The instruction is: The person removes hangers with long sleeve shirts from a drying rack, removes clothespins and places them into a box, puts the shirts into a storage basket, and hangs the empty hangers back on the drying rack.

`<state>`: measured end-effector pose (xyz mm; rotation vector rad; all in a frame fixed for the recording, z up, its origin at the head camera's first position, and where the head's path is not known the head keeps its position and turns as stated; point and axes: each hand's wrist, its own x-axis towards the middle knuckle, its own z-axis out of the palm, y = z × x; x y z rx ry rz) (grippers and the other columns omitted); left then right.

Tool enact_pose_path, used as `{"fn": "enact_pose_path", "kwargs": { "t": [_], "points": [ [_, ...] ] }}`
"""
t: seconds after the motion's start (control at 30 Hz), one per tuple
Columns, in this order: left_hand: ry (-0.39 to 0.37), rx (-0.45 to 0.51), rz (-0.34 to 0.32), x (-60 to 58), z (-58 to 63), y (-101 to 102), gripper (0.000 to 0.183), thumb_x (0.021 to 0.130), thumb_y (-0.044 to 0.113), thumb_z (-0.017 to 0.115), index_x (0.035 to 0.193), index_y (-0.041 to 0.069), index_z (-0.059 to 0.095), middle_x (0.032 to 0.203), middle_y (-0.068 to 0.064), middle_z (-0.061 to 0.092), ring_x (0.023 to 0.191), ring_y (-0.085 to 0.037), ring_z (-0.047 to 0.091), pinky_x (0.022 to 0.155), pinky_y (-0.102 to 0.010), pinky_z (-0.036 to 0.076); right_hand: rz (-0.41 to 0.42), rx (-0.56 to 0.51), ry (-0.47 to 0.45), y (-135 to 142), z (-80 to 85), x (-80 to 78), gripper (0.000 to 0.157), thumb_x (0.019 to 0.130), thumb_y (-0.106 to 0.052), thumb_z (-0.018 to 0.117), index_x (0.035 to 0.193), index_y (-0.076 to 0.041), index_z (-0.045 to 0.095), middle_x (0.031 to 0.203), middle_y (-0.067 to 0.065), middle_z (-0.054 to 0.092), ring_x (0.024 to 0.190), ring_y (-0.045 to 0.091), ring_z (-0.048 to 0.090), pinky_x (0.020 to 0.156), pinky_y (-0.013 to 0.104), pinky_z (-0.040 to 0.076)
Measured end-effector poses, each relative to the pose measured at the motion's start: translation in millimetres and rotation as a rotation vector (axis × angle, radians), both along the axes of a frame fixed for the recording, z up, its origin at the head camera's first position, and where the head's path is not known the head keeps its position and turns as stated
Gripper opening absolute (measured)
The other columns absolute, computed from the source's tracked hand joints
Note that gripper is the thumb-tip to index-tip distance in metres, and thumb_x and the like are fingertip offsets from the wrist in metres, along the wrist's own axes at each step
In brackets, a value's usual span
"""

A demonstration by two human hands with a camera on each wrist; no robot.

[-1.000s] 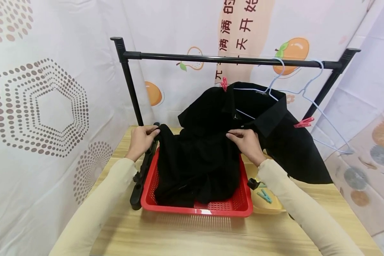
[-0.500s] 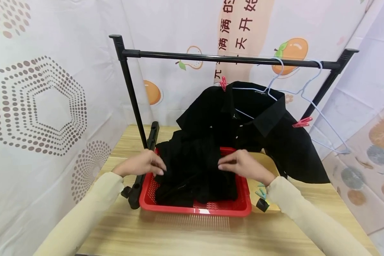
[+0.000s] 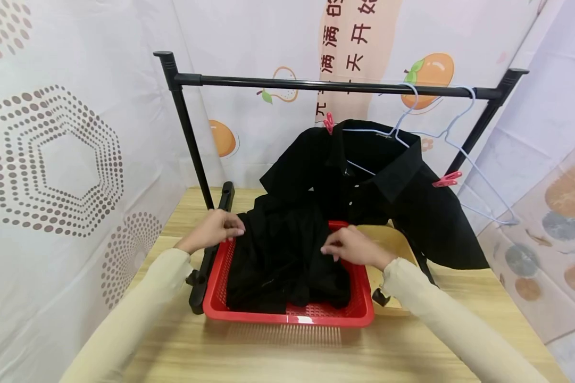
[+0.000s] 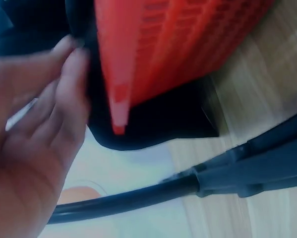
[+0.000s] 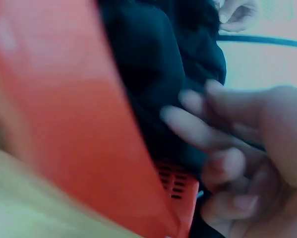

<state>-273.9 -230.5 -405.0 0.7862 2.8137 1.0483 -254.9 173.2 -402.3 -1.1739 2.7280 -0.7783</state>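
A bunched black garment [image 3: 287, 260] lies in a red plastic basket [image 3: 287, 319], and its far end spills over the back rim. My left hand [image 3: 217, 229] is at the garment's left edge; in the left wrist view its thumb and index fingertips come close together against the black cloth, and whether they pinch it is unclear. Over the garment's right side hovers my right hand [image 3: 351, 246], its fingers loosely bent and apart with nothing between them in the right wrist view. Behind, a black short-sleeved shirt [image 3: 373, 197] hangs on a light blue hanger [image 3: 402, 119].
A black rack [image 3: 306, 85] spans the table, one foot [image 3: 198, 290] left of the basket. A second hanger [image 3: 478, 159] hangs at right. Red clothespins [image 3: 447, 180] clip the shirt. Partly behind my right wrist is a yellow tray [image 3: 392, 242]. Patterned curtains [image 3: 76, 159] enclose the table [image 3: 268, 361].
Both hands have let go of the black garment, which they held spread, and it has sunk into the basket. My left hand has since risen slightly. The hanging shirt stays in place.
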Motion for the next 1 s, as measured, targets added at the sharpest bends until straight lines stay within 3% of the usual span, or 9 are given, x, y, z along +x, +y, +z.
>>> {"fn": "enact_pose_path", "kwargs": {
  "t": [0.1,0.23,0.33,0.43,0.57,0.63,0.67,0.83,1.0],
  "points": [
    [0.095,-0.019,0.128,-13.8,-0.7,-1,0.012,0.093,0.011,0.078,0.104,0.006,0.077,0.086,-0.006,0.071,0.072,-0.019,0.066,0.066,-0.037,0.055,-0.18,-0.01,0.012,-1,4.5,-16.6,0.011,0.1,-0.019,0.071,0.104,-0.009,0.076,0.071,-0.002,0.067,0.061,0.007,0.061,0.062,0.031,0.05],
    [0.047,-0.124,0.175,-24.4,-2.5,-3,0.034,0.091,0.016,0.08,0.122,0.003,0.072,0.108,-0.017,0.07,0.094,-0.03,0.068,0.085,-0.048,0.054,-0.307,0.01,-0.027,-6,2.8,-37.1,0.039,0.099,-0.023,0.072,0.132,-0.005,0.064,0.08,0.002,0.067,0.066,0.014,0.062,0.063,0.033,0.049],
    [0.001,-0.174,0.176,-27.5,-5.8,-2,0.038,0.094,0.019,0.078,0.127,0.001,0.071,0.118,-0.023,0.07,0.106,-0.037,0.067,0.092,-0.052,0.053,-0.317,0.047,-0.038,-9,0.1,-48.6,0.05,0.098,-0.024,0.073,0.14,-0.001,0.06,0.084,0.004,0.07,0.068,0.015,0.063,0.066,0.036,0.051],
    [0.055,-0.17,0.188,-29.4,-8.0,2,0.029,0.094,0.016,0.077,0.118,0.001,0.076,0.112,-0.018,0.075,0.104,-0.035,0.07,0.091,-0.05,0.054,-0.309,0.067,-0.024,-11,0.6,-54.2,0.043,0.097,-0.02,0.074,0.133,0.003,0.066,0.08,0.003,0.072,0.062,0.012,0.063,0.086,0.043,0.053],
    [0.175,-0.176,0.182,-32.2,-6.0,7,0.015,0.089,0.01,0.08,0.102,0.003,0.082,0.099,-0.009,0.078,0.094,-0.031,0.072,0.087,-0.046,0.056,-0.31,0.033,-0.005,-11,2.8,-57.4,0.024,0.096,-0.013,0.075,0.116,0.001,0.076,0.075,0.001,0.072,0.053,0.01,0.06,0.078,0.036,0.056],
    [0.215,-0.19,0.174,-33.1,-4.6,7,0.011,0.088,0.009,0.081,0.098,0.004,0.083,0.095,-0.008,0.078,0.092,-0.03,0.072,0.085,-0.046,0.057,-0.308,0.008,0.006,-11,3.6,-58.4,0.015,0.096,-0.01,0.074,0.108,-0.002,0.079,0.074,0.001,0.071,0.052,0.01,0.059,0.057,0.029,0.052],
    [0.234,-0.192,0.17,-33.0,-3.7,8,0.009,0.088,0.008,0.081,0.097,0.004,0.083,0.094,-0.008,0.078,0.091,-0.031,0.072,0.084,-0.046,0.057,-0.307,-0.001,0.012,-11,3.8,-59.1,0.013,0.096,-0.009,0.074,0.105,-0.003,0.08,0.074,0.001,0.071,0.052,0.01,0.059,0.053,0.027,0.05],
    [0.322,-0.18,0.178,-33.2,-0.7,9,0.007,0.091,0.003,0.076,0.095,0.002,0.082,0.093,-0.012,0.078,0.088,-0.033,0.072,0.082,-0.047,0.058,-0.307,-0.031,0.069,-10,7.2,-58.7,0.011,0.097,-0.007,0.071,0.102,-0.003,0.08,0.076,0.003,0.072,0.055,0.011,0.059,0.055,0.028,0.049],
    [0.396,-0.088,0.253,-29.9,9.4,4,0.008,0.094,0.002,0.073,0.096,0.0,0.081,0.094,-0.016,0.076,0.086,-0.034,0.072,0.082,-0.049,0.057,-0.339,-0.107,0.106,-8,14.9,-54.7,0.018,0.099,-0.013,0.071,0.111,-0.002,0.078,0.091,0.008,0.075,0.064,0.012,0.064,0.061,0.029,0.05]
  ]
}}
